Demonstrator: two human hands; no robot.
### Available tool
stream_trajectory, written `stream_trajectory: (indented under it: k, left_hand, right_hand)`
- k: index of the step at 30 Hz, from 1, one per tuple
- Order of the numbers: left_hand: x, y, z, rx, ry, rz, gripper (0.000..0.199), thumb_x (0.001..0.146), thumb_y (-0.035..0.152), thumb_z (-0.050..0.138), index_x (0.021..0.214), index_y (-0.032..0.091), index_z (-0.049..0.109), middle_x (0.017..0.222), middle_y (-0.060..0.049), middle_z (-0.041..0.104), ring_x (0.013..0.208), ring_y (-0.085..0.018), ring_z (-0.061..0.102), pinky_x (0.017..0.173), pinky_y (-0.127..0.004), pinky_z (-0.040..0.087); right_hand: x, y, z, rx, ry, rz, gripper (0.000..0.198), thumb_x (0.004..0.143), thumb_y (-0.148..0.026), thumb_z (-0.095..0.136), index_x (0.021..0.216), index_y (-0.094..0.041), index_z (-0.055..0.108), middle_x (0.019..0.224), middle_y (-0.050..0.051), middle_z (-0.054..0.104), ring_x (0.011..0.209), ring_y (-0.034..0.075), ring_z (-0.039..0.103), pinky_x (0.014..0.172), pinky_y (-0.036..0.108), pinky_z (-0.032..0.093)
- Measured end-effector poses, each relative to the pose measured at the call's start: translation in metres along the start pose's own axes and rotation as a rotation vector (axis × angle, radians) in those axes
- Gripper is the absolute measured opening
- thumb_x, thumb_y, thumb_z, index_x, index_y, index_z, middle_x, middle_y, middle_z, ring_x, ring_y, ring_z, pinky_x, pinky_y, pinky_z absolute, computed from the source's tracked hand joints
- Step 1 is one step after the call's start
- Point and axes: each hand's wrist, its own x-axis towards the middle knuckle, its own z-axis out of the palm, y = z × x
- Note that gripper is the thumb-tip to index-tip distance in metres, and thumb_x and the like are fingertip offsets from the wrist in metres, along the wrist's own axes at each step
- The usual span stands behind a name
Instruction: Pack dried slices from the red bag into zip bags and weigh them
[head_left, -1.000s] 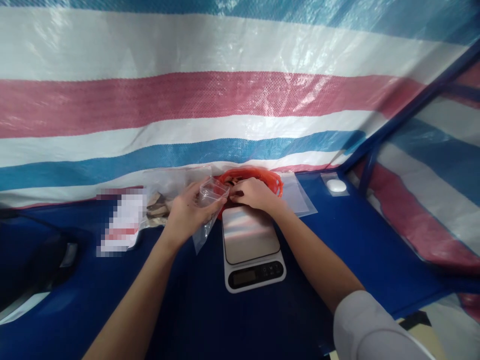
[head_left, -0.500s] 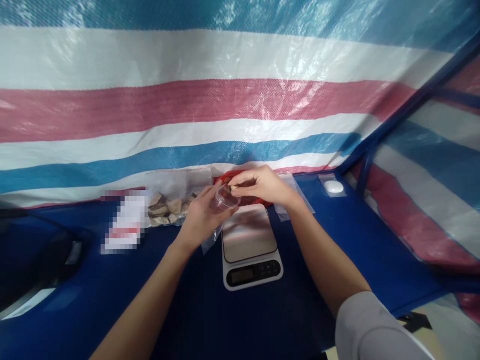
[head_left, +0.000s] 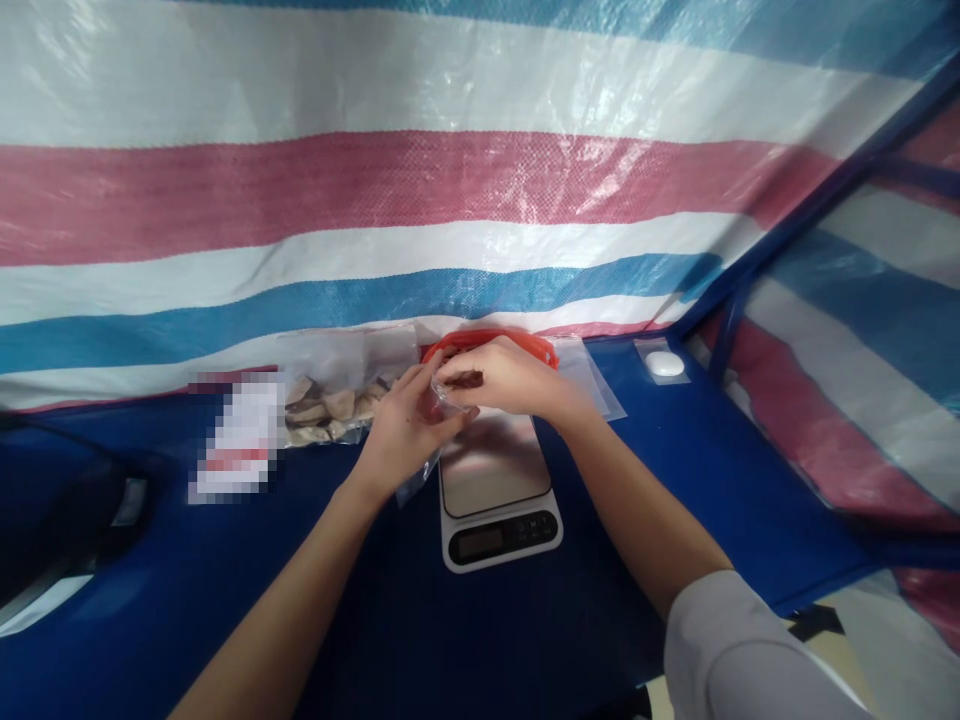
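Observation:
My left hand [head_left: 409,425] is closed on a small clear plastic bag [head_left: 442,392], held above the back left of the scale. At the bag's mouth is my right hand [head_left: 499,378], its fingers curled around a small brown piece [head_left: 469,379]; its exact kind cannot be made out. Below both hands lies the kitchen scale [head_left: 499,475], with a steel plate and a dark display panel. Just behind my right hand sits a red-orange basket or tray [head_left: 536,346], mostly hidden by the hands.
A clear bag of brown dried slices [head_left: 326,408] lies left of my left hand, beside a blurred white packet [head_left: 240,440]. Flat clear bags [head_left: 596,380] lie to the right. Farther right, a white oval object [head_left: 665,363] rests on the blue table [head_left: 675,450]. A striped sheet [head_left: 450,180] hangs behind.
My right hand has moved slightly left and down over the bag's mouth, fingers more curled. The left hand keeps its hold. The view has shifted a little.

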Motion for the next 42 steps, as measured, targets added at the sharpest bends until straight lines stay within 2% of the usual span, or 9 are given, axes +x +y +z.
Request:
stream_trajectory:
  k: [6,11,16,18,23,28,31,35,42]
  left_hand:
    - [0.001,-0.002,0.001,-0.049,0.02,-0.014,0.078,0.074,0.049,0.079,0.143,0.022,0.054,0.123,-0.01,0.068,0.11,-0.03,0.066,0.097,-0.043,0.052]
    - [0.001,0.001,0.001,-0.083,0.052,-0.025,0.055,0.078,0.045,0.077,0.127,0.021,0.066,0.109,-0.008,0.072,0.1,-0.027,0.069,0.089,-0.04,0.055]
    - [0.002,-0.001,-0.003,-0.085,0.092,-0.084,0.051,0.08,0.047,0.075,0.123,0.022,0.068,0.118,-0.009,0.071,0.108,-0.028,0.068,0.098,-0.043,0.053]
    - [0.003,-0.003,-0.006,-0.061,0.129,-0.106,0.051,0.079,0.048,0.075,0.123,0.022,0.068,0.123,-0.009,0.07,0.114,-0.03,0.067,0.103,-0.044,0.051]
    - [0.005,-0.005,-0.013,-0.015,0.159,-0.167,0.057,0.077,0.053,0.075,0.122,0.019,0.068,0.12,-0.01,0.072,0.109,-0.031,0.068,0.1,-0.046,0.053]
    - [0.006,-0.005,-0.017,-0.014,0.154,-0.219,0.06,0.077,0.056,0.074,0.124,0.019,0.068,0.114,-0.01,0.074,0.1,-0.029,0.07,0.093,-0.044,0.055]
    - [0.006,-0.004,-0.017,-0.051,0.147,-0.216,0.06,0.077,0.055,0.074,0.124,0.019,0.067,0.116,-0.01,0.073,0.105,-0.03,0.069,0.098,-0.044,0.054]
    - [0.005,-0.006,-0.016,-0.07,0.156,-0.208,0.06,0.076,0.054,0.075,0.124,0.018,0.067,0.12,-0.01,0.072,0.109,-0.03,0.068,0.101,-0.044,0.052]
    - [0.005,-0.006,-0.02,-0.045,0.147,-0.246,0.062,0.076,0.057,0.074,0.125,0.019,0.066,0.114,-0.01,0.073,0.102,-0.03,0.07,0.094,-0.045,0.055]
  right_hand:
    - [0.0,0.002,-0.001,0.071,0.008,-0.092,0.011,0.087,-0.021,0.064,0.08,-0.023,0.073,0.075,-0.003,0.067,0.069,0.012,0.057,0.065,0.025,0.041]
    - [-0.002,0.004,-0.005,0.189,0.056,-0.118,0.014,0.086,-0.02,0.068,0.095,-0.025,0.078,0.095,-0.003,0.076,0.082,0.014,0.068,0.077,0.025,0.05]
    - [-0.005,0.029,-0.011,0.323,0.164,-0.139,0.016,0.087,-0.02,0.067,0.098,-0.02,0.078,0.102,0.002,0.078,0.091,0.016,0.071,0.085,0.029,0.054]
    - [-0.005,0.044,-0.011,0.332,0.214,-0.088,0.015,0.086,-0.021,0.068,0.097,-0.019,0.078,0.1,0.004,0.078,0.091,0.017,0.072,0.086,0.031,0.055]
    - [0.0,0.07,0.001,0.077,0.215,0.084,0.022,0.087,-0.017,0.065,0.103,-0.022,0.078,0.107,0.002,0.078,0.096,0.019,0.072,0.089,0.032,0.054]
    - [0.013,0.069,0.021,-0.266,0.163,0.133,0.026,0.093,-0.029,0.06,0.115,-0.028,0.075,0.121,0.002,0.075,0.109,0.024,0.068,0.095,0.038,0.052]
    - [0.02,0.063,0.028,-0.334,0.139,0.127,0.03,0.097,-0.037,0.056,0.122,-0.029,0.072,0.128,0.004,0.071,0.116,0.025,0.065,0.096,0.038,0.051]
    - [0.026,0.057,0.031,-0.378,0.081,0.143,0.037,0.098,-0.039,0.055,0.132,-0.028,0.066,0.132,0.005,0.069,0.119,0.025,0.064,0.097,0.037,0.05]
    - [0.029,0.057,0.03,-0.431,0.025,0.177,0.034,0.099,-0.037,0.052,0.126,-0.026,0.07,0.129,0.006,0.071,0.115,0.025,0.065,0.091,0.036,0.05]
